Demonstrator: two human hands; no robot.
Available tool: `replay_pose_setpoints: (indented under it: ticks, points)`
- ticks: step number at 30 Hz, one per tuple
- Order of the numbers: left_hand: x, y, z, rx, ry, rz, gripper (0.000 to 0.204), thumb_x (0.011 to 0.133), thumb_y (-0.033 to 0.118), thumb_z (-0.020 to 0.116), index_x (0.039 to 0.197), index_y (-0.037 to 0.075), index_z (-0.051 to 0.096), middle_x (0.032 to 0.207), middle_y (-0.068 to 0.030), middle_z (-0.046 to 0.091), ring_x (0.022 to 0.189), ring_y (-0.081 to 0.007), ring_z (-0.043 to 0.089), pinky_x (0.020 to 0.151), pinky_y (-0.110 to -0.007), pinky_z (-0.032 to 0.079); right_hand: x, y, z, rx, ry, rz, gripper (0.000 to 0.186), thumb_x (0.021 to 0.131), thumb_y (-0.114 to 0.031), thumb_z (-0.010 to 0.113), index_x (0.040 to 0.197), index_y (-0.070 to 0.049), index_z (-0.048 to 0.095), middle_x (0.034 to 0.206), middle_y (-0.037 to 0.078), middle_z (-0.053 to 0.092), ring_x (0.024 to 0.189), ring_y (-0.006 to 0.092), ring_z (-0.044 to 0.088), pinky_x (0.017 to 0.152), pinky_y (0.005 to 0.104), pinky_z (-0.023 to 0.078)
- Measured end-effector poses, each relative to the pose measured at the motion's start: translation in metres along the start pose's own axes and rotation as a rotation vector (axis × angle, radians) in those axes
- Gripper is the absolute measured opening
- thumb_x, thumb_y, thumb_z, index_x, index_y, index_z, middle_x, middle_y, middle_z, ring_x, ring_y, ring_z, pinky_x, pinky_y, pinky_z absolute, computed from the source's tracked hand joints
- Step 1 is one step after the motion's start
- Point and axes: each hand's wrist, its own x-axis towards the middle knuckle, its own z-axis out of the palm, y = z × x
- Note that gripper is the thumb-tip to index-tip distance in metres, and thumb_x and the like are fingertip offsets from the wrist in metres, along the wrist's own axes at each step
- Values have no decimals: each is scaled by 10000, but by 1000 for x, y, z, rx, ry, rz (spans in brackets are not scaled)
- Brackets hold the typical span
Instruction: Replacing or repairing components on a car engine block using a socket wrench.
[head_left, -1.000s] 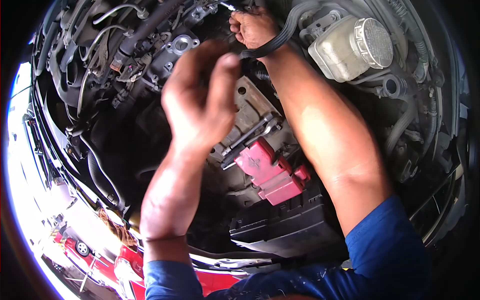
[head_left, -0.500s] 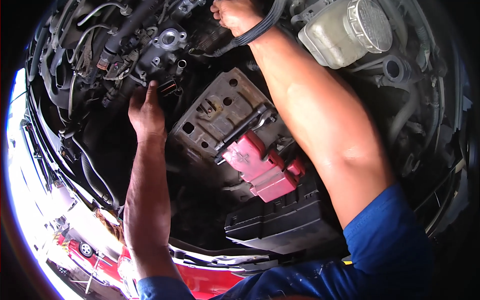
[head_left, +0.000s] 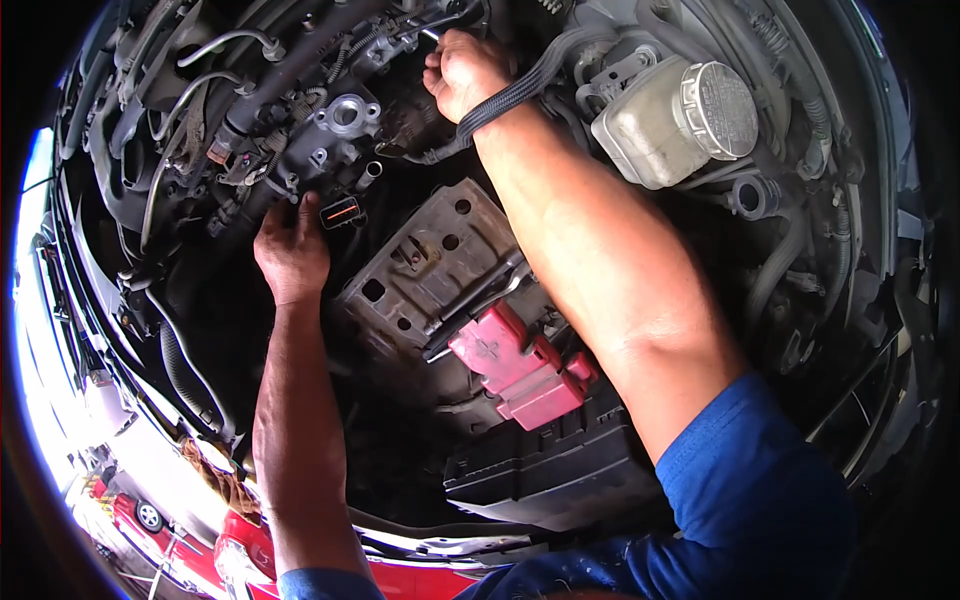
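Observation:
My right hand (head_left: 468, 78) reaches far into an engine bay, its fingers closed around the near end of a thin shiny metal rod (head_left: 430, 33), which looks like a tool handle. A black braided hose (head_left: 520, 92) crosses over my right wrist. Lower and to the left, my left hand (head_left: 292, 255) is at the underside of a grey metal housing (head_left: 325, 135). Its thumb points up and its fingers curl in; what they grip is hidden. Right beside the thumb is a black connector (head_left: 342, 212) with an orange strip inside.
A rusty metal tray (head_left: 425, 255) lies between my arms, with a dark bar-like tool (head_left: 475, 308) across its near edge. Closer in are a red plastic terminal cover (head_left: 515, 365) and a black box (head_left: 550, 470). A translucent fluid reservoir (head_left: 655, 125) stands right of my right forearm.
The view has shifted, so the engine parts sit lower in it. My right hand now shows whole, with the metal rod at its fingers. My left hand keeps its place by the housing.

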Motion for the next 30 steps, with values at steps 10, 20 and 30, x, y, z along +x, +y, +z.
replay_pose_setpoints:
  ticks: [10, 20, 30]
  points:
    - [-1, 3, -1, -7, -5, -55, 300, 878, 297, 663, 906, -2, 658, 751, -162, 655, 665, -257, 620, 660, -358, 474, -9, -1, 5, 0, 20, 3, 57, 856, -55, 610, 907, -45, 586, 815, 66, 577, 679, 161, 544, 662, 358, 470]
    - [-1, 4, -1, -64, -25, -90, 302, 873, 288, 674, 923, -10, 666, 801, -141, 685, 701, -222, 628, 694, -334, 476, -4, 2, 5, -18, 4, 17, 68, 902, -124, 579, 912, -58, 595, 794, 53, 592, 635, 153, 537, 583, 333, 444]
    - [4, -2, -3, 22, -31, -61, 318, 852, 300, 693, 872, -16, 666, 729, -175, 653, 645, -252, 617, 651, -346, 476, -4, 3, 7, 35, 1, 18, 33, 894, -80, 577, 886, -49, 569, 762, 51, 566, 612, 148, 534, 565, 319, 441]
